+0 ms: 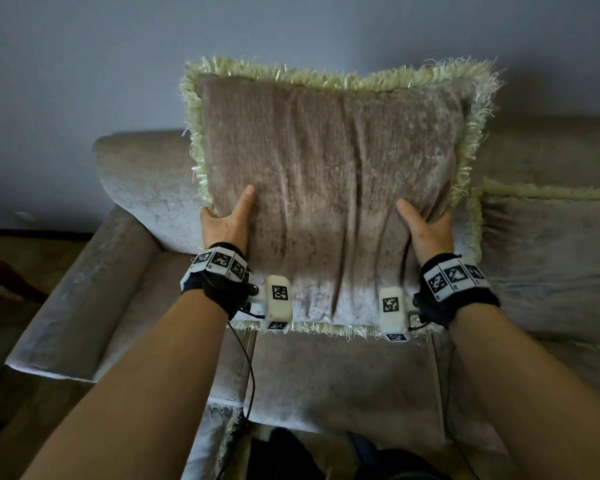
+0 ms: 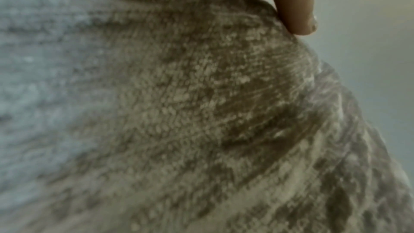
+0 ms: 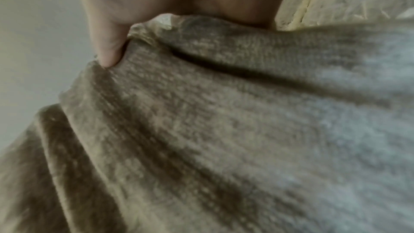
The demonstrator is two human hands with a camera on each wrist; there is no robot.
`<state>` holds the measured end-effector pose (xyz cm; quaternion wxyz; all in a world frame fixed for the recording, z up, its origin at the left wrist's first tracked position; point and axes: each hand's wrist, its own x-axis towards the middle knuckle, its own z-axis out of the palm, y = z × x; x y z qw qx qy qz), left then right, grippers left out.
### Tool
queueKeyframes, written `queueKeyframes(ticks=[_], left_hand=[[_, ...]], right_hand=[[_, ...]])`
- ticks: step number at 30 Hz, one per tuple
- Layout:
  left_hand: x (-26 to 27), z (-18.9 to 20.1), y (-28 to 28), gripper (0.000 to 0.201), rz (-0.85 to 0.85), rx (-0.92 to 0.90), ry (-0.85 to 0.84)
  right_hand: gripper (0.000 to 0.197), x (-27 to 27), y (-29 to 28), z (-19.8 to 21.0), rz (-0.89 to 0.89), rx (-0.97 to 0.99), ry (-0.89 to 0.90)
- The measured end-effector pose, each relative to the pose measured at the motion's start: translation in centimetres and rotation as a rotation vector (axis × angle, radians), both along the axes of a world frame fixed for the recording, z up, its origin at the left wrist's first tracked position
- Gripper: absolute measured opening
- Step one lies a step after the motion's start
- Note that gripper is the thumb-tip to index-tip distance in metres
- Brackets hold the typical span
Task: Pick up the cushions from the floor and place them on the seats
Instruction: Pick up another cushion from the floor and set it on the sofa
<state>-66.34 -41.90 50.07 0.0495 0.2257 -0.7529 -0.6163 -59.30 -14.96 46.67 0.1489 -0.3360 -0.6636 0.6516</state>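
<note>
Both hands, my left hand point(image 1: 228, 221) and right hand point(image 1: 426, 227), grip the taupe fringed velvet cushion point(image 1: 329, 188) mid-frame, thumbs in front, above the grey velvet sofa seat point(image 1: 343, 379). Placing step; next, lower and let go.

Two fringed cushions point(image 1: 326, 188) point(image 1: 548, 244), one sofa point(image 1: 146, 174), two hands point(image 1: 227, 220) point(image 1: 426, 230).

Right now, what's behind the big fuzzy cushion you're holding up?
Behind the cushion held by the left hand and right hand are the sofa backrest and wall. The middle backrest is covered.
</note>
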Motion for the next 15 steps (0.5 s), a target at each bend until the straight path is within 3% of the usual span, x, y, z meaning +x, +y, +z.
queueKeyframes(ticks=[4, 8, 12, 15], left_hand=[[-3.1, -1.7, -0.1, 0.070, -0.066, 0.011, -0.080], [-6.9, -5.6, -0.9, 0.070, -0.138, 0.084, -0.149], [-10.6, -10.1, -1.3, 0.065, -0.231, 0.159, -0.203], [-12.7, -13.5, -0.9, 0.080, -0.276, 0.236, -0.318]], right_hand=[[0.075, -2.9, -0.6, -1.0, 0.001, -0.026, -0.041], [0.071, -5.4, -1.7, -3.1, -0.052, -0.006, -0.099], [0.076, -7.9, -2.3, -6.2, -0.106, 0.012, -0.155], [0.095, -9.5, -2.6, -8.9, -0.126, -0.020, -0.232]])
